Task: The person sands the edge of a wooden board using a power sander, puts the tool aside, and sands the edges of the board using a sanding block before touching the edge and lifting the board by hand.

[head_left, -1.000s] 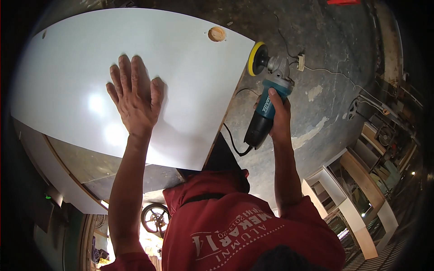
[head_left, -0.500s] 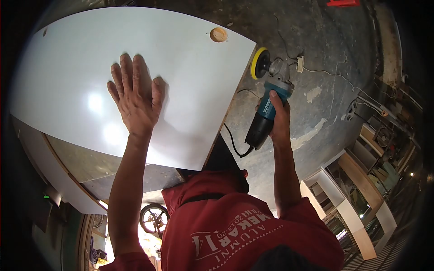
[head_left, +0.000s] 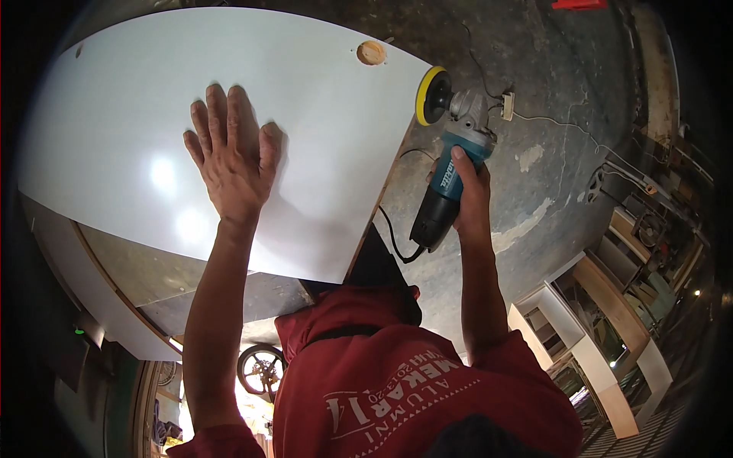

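Observation:
My left hand [head_left: 237,164] lies flat on a white panel [head_left: 321,145], its fingers somewhat apart. Near the panel's far right corner is a round recess [head_left: 371,53] with bare wood inside. In my right hand [head_left: 472,191] is a teal and black angle grinder [head_left: 449,179], with my thumb along its body. The grinder carries a black backing pad with a yellow rim [head_left: 433,95]. That disc stands on edge at the panel's right edge; whether it touches the edge I cannot tell. A black cord hangs from the grinder's rear end.
A power socket [head_left: 507,107] with a pale cable lies on the grey concrete floor [head_left: 550,191]. Unfinished cabinet frames [head_left: 603,366] stand at the lower right. Another curved panel [head_left: 114,305] is below the white one at left. A wheel [head_left: 262,372] shows behind me.
The grinder in my right hand has moved slightly up and left, bringing its disc closer to the panel's edge. My left hand stays on the panel, which has shifted slightly in view.

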A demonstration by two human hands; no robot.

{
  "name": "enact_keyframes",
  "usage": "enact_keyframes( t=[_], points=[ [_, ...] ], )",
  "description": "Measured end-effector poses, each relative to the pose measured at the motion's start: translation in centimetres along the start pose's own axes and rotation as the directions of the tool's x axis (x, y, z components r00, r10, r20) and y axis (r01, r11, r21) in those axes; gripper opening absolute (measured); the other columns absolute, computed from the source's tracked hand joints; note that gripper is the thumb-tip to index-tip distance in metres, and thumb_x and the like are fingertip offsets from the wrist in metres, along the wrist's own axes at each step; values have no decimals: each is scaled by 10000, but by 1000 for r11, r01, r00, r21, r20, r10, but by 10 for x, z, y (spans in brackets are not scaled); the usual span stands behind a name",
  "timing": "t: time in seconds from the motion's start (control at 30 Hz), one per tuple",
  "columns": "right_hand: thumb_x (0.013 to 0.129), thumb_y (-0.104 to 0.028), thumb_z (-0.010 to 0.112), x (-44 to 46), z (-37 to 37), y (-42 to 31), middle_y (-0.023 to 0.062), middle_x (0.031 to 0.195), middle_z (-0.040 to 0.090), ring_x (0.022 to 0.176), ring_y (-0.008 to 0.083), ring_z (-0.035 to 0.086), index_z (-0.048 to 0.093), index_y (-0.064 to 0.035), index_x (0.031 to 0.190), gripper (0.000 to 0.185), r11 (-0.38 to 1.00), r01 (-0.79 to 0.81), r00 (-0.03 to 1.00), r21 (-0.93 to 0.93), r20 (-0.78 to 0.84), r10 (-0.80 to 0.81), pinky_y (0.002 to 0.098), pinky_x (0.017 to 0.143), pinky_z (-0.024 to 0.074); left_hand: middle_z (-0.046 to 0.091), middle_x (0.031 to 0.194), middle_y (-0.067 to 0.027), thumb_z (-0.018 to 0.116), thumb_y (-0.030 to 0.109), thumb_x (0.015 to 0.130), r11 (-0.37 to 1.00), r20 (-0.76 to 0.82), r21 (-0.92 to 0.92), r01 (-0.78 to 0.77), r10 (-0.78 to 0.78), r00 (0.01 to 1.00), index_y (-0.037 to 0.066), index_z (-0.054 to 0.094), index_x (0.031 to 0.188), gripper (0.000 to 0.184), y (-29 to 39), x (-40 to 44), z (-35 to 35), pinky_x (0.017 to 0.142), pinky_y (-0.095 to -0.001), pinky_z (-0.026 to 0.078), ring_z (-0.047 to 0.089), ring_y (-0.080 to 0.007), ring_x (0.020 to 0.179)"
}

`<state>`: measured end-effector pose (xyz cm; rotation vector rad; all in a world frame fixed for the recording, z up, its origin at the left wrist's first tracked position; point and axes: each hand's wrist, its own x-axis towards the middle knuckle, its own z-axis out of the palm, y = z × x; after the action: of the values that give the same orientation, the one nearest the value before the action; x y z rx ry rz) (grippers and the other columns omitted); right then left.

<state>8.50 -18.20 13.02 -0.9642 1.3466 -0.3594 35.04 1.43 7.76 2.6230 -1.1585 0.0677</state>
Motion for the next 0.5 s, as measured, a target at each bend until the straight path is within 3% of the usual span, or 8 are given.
enact_keyframes(
  t=[0.27,0.5],
  points=[
    [922,-347,721,-38,-1,38,106,839,650,733,195,680,583,12,1218,486,998,32,999,57,25,-34,329,683,565,303,1652,-157,449,547,1012,1000,-9,-2,-29,29,1000,177,375,1584,685,-2,-4,1,1213,-649,151,221,-415,1539],
    [914,-325,726,-96,-1,94,112,840,661,713,197,681,592,18,1185,457,999,18,1000,35,-9,-18,330,675,562,443,1537,-191,472,519,1002,987,-143,61,-149,156,977,98,480,1483,639,-4,-2,4,1087,-572,325,412,-418,1387]
  ],
)
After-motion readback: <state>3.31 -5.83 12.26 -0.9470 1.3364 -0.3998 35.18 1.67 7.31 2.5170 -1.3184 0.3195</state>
